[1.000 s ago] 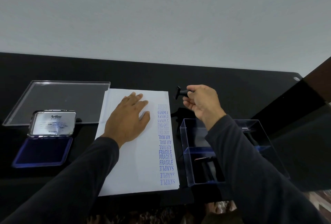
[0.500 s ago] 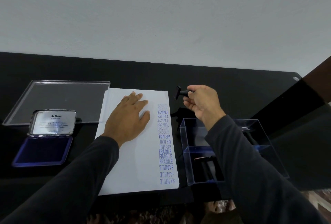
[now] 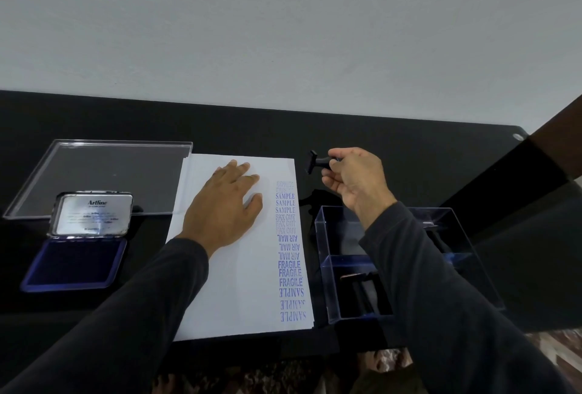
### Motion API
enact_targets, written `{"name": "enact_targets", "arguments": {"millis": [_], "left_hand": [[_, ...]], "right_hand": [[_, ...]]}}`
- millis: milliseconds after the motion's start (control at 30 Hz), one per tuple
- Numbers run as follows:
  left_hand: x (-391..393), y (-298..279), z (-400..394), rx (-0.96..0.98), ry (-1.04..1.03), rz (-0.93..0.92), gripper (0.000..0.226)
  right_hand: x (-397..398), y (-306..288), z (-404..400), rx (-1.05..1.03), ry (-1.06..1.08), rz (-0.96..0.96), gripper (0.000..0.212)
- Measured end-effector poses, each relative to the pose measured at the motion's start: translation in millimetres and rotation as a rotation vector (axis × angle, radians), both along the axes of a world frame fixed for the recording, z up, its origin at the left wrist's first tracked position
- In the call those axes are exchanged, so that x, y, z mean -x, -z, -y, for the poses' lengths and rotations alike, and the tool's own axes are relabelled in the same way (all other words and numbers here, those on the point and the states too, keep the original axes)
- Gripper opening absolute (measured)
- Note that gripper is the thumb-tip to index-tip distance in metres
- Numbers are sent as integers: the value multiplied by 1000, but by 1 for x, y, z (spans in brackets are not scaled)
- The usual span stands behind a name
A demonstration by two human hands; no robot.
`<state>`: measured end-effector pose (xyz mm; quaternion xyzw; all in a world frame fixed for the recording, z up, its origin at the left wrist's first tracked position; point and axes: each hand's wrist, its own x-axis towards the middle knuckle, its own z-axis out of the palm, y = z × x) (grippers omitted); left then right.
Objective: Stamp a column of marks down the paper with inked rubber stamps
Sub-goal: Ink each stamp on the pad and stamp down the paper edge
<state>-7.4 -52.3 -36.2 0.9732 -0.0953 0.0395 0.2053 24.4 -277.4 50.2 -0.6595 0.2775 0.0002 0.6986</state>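
Person wearing dark, near-black long sleeves on both arms; left sleeve [image 3: 132, 308] and right sleeve [image 3: 441, 292] reaching to wrists, cuffs plain; left hand [image 3: 223, 211] and right hand [image 3: 356, 179] showing bare, ungloved

White paper [image 3: 226, 292] with blue stamped marks [image 3: 288, 248] — black stamp [image 3: 318, 163], black table [image 3: 409, 154], blue ink pad [image 3: 74, 263].

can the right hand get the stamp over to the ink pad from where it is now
Probably yes, though it's a long cross-body reach. The right hand holds the stamp in the air; the open ink pad lies uncovered at far left, beyond the paper and the left hand lying flat on it.
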Motion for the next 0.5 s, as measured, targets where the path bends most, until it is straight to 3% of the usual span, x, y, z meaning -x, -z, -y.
{"name": "enact_targets", "arguments": {"millis": [267,500], "left_hand": [[-4,-7,-1,44,5,-49,56],[16,-29,-23,98,-56,41,58]], "right_hand": [[6,-6,-9,15,-33,13,24],[16,-15,-37,30,-110,46,28]]}}
